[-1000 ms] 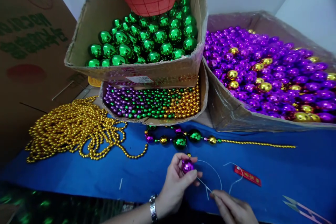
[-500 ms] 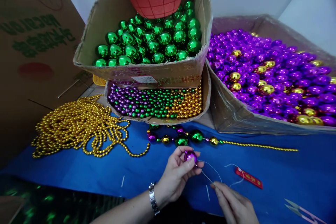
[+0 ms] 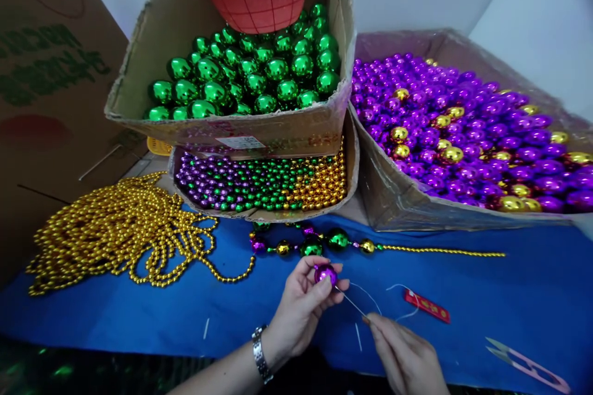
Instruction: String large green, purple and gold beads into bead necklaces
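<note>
Pinched between the thumb and fingers of my left hand [image 3: 299, 305] is a shiny purple bead [image 3: 325, 274]. From it a thin, pale thread [image 3: 351, 302] runs straight down to the closed fingertips of my right hand [image 3: 403, 349]; whether part of this length is a needle I cannot tell. A slack piece of the thread curves above the straight one. Just beyond my left fingers lies a strung necklace [image 3: 337, 239] of green, purple and gold beads, joined to a thin gold bead chain [image 3: 440, 251] stretching right.
A red tag [image 3: 427, 305] with white string and pink-handled thread snips [image 3: 528, 363] lie at right. Gold bead strands [image 3: 106, 228] heap at left. Behind are boxes of green balls [image 3: 231, 129], small beads [image 3: 259, 188] and purple balls [image 3: 398, 197]. A red basket [image 3: 259, 0] tops the green ones.
The whole view has swung slightly right, so everything appears further left. Both hands keep the same grip on the bead and thread, with hardly any movement between them.
</note>
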The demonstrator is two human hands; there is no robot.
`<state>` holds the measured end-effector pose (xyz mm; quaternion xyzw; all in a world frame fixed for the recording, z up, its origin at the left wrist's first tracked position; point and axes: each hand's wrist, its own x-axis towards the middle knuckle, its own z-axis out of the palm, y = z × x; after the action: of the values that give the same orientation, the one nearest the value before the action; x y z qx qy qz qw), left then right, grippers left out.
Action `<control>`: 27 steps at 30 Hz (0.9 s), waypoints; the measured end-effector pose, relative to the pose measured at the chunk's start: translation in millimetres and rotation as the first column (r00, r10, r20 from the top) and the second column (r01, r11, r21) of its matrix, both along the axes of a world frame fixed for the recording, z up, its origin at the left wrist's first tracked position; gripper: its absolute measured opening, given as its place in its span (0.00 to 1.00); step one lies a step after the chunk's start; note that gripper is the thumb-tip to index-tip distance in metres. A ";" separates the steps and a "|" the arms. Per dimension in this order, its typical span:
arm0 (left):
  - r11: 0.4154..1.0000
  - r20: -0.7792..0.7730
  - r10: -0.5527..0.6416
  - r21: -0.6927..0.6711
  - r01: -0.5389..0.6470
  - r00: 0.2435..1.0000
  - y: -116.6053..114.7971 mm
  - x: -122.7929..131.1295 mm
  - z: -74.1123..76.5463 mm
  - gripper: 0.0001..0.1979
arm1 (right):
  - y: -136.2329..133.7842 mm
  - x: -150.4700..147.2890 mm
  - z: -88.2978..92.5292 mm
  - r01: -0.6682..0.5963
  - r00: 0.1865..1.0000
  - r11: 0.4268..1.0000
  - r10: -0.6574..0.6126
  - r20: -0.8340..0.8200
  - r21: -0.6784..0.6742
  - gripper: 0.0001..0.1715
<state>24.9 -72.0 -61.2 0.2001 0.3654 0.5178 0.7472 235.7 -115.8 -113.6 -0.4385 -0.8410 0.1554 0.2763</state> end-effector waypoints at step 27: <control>0.996 -0.107 -0.026 0.085 0.035 0.994 12.8 -6.0 4.2 0.16 | 7.5 -3.4 33.3 -0.029 0.989 0.950 -0.018 -0.148 -0.311 0.11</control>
<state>18.8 -59.3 -57.0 0.2650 0.3783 0.5106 0.7252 232.4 -108.3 -80.3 -0.4616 -0.7839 0.3197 0.2650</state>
